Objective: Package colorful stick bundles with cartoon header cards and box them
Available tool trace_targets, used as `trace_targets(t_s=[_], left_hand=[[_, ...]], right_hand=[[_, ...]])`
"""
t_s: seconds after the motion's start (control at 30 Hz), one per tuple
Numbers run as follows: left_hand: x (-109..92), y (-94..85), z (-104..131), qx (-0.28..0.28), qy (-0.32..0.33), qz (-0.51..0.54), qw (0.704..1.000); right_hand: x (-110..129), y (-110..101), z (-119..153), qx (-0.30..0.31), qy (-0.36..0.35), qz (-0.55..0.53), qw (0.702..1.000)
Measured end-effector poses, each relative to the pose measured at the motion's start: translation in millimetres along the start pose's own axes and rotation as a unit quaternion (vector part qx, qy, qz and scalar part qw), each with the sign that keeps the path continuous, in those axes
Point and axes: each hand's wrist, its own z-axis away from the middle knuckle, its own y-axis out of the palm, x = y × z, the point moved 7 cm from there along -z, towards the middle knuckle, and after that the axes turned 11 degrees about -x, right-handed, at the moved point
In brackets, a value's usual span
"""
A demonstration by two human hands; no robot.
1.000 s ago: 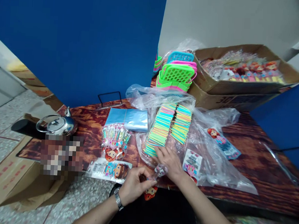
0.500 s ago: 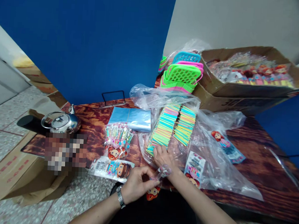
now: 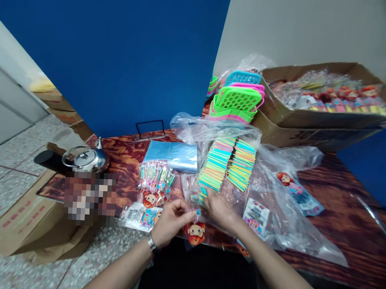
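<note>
My left hand (image 3: pixel 170 222) pinches a small clear bag (image 3: pixel 195 234) printed with a red-haired cartoon figure, near the table's front edge. Just right of it, my right hand (image 3: pixel 221 210) closes on a few thin coloured sticks (image 3: pixel 203 196), blurred and partly hidden by the fingers. Beyond that hand, a row of yellow, blue and pink sticks (image 3: pixel 215 163) lies on clear plastic sheeting (image 3: pixel 273 213), with a second row (image 3: pixel 243 164) to its right. Filled stick bags (image 3: pixel 155 181) lie left of my hands, above a printed packet (image 3: pixel 137 216).
Flat blue plastic bags (image 3: pixel 171 155) lie behind the filled ones. Stacked colourful baskets (image 3: pixel 237 101) and a cardboard box (image 3: pixel 326 119) of packets stand at the back right. A metal kettle (image 3: pixel 87 158) sits on the left. Printed packets (image 3: pixel 255 214) rest on the right.
My right hand has drawn back slightly from the stick row, now with a few sticks in its fingers. The small bag in my left hand hangs more in view.
</note>
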Motion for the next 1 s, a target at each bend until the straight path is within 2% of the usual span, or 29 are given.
trace_targets(t_s=[0.07,0.1,0.13,0.17,0.2,0.23,0.27,0.33,0.47,0.6,0.7,0.77,0.83,0.93,1.0], left_hand=[[-9.7,-1.4,-11.7,-0.011,-0.015,0.089,0.996],[-13.1,0.4,-16.9,-0.005,-0.026,0.126,0.992],[-15.1,3.6,-21.3,0.008,-0.038,0.154,0.987],[-15.6,7.6,-24.7,0.022,-0.052,0.173,0.983],[-14.7,11.5,-27.0,0.035,-0.065,0.185,0.980],[-13.0,14.8,-28.4,0.043,-0.076,0.191,0.978],[-10.8,17.4,-29.1,0.048,-0.082,0.193,0.977],[-6.2,20.1,-29.0,0.046,-0.088,0.188,0.977],[-6.5,16.0,-27.3,0.033,-0.064,0.160,0.984],[-14.7,1.9,-25.6,0.002,-0.017,0.105,0.994],[-15.1,-4.8,-21.4,-0.022,0.000,0.055,0.998],[-11.8,-0.3,-15.3,-0.008,-0.009,0.069,0.998],[-4.7,11.5,-6.3,0.030,-0.047,0.125,0.991],[8.5,33.5,9.0,0.097,-0.126,0.212,0.964],[14.1,42.1,15.1,0.113,-0.154,0.245,0.951]], right_hand=[[0.8,0.7,6.2,0.050,0.025,-0.144,0.988],[2.7,3.5,10.8,0.087,0.056,-0.255,0.961],[6.0,7.1,16.1,0.126,0.095,-0.375,0.914],[10.3,10.6,21.4,0.161,0.138,-0.484,0.849],[14.7,13.1,25.9,0.184,0.175,-0.566,0.784],[18.2,14.4,28.7,0.193,0.199,-0.617,0.737],[21.2,14.7,30.0,0.194,0.210,-0.649,0.705],[25.1,13.0,28.5,0.177,0.201,-0.681,0.682],[24.2,7.7,22.4,0.128,0.155,-0.675,0.710],[14.2,-0.3,23.0,0.107,0.167,-0.652,0.732],[6.2,-16.3,22.7,0.069,0.149,-0.617,0.770],[3.2,-27.8,21.5,0.028,0.118,-0.570,0.812],[0.2,-38.9,20.7,-0.047,0.096,-0.520,0.847],[-0.5,-48.8,24.1,-0.162,0.085,-0.458,0.870],[5.3,-49.0,27.6,-0.193,0.063,-0.433,0.878]])
